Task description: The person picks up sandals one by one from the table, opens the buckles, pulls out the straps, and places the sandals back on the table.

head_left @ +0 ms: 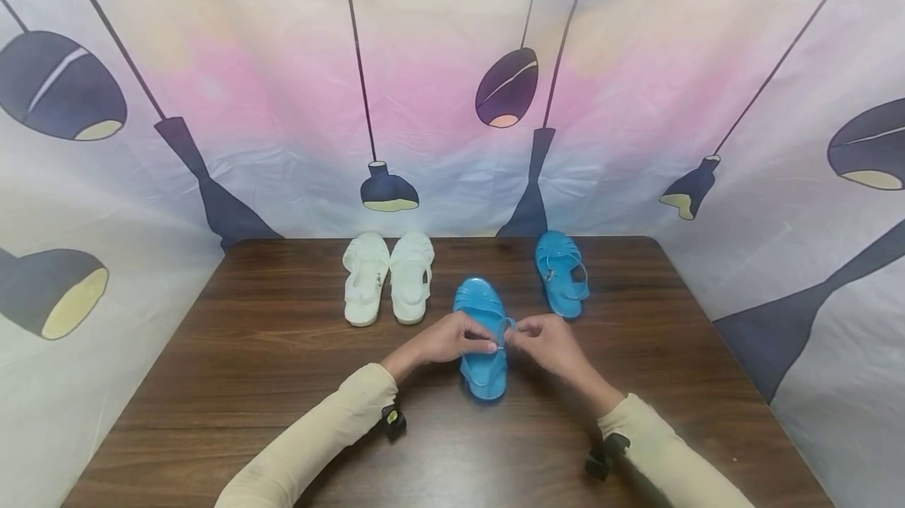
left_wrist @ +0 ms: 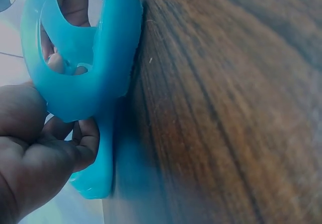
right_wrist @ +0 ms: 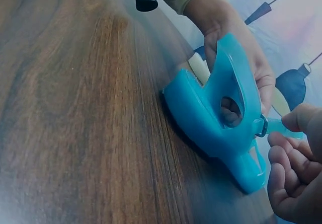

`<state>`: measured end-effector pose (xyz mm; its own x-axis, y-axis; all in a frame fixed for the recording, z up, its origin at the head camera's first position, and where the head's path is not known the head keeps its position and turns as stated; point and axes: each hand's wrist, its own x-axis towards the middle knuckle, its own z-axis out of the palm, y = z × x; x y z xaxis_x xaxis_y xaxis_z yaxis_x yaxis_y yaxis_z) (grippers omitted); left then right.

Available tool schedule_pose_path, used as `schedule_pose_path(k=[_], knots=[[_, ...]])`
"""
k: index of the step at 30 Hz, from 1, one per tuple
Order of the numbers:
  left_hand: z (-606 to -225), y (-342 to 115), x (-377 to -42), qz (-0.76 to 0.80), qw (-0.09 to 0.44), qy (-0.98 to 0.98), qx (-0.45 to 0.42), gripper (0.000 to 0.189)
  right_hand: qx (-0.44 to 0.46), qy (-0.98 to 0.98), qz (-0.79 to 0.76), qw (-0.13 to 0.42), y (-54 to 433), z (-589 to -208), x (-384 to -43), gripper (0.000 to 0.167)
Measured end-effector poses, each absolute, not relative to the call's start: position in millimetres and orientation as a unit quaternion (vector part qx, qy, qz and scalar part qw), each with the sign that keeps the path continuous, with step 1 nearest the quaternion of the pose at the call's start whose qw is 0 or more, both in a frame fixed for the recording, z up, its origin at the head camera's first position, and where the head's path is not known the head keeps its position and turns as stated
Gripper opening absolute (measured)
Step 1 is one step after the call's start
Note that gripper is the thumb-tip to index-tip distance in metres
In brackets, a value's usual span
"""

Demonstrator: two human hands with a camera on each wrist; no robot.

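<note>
A blue sandal (head_left: 486, 379) stands sole down on the wooden table, its toe toward the back wall. My left hand (head_left: 449, 337) grips it from the left, thumb along the top by the metal buckle (right_wrist: 262, 126) and fingers curled in at the side. From the right, my right hand (head_left: 551, 345) pinches the free end of the ankle strap (right_wrist: 275, 126) between thumb and forefinger. In the right wrist view that strap runs through the buckle and is drawn out to the side. Part of the left fingers shows through the sandal's side opening.
A second blue sandal (head_left: 566, 296) stands at the back right of the table (head_left: 283, 382). Two white sandals (head_left: 363, 288) sit side by side at the back left. A printed cloth (head_left: 438, 100) with painted lamps hangs behind and on both sides.
</note>
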<state>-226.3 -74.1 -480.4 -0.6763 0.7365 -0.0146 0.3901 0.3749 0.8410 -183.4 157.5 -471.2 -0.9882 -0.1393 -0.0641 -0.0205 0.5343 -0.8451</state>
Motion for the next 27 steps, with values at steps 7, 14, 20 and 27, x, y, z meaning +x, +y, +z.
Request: schedule_pose_path(k=[7,14,20,27], knots=[[-484,-72,-227,0.432,0.189,0.809,0.351,0.020,-0.055,0.865,-0.493,0.080,158,-475,-185,0.022],[-486,-71,-230,0.442,0.196,0.803,0.348,0.018,-0.073,0.865,-0.490,0.080,159,-478,-186,0.023],[-485,-71,-235,0.446,0.201,0.790,0.369,0.017,-0.093,0.865,-0.488,0.075,160,-479,-187,0.024],[-486,-71,-232,0.445,0.215,0.798,0.345,0.019,-0.076,0.865,-0.483,0.113,166,-483,-183,0.028]])
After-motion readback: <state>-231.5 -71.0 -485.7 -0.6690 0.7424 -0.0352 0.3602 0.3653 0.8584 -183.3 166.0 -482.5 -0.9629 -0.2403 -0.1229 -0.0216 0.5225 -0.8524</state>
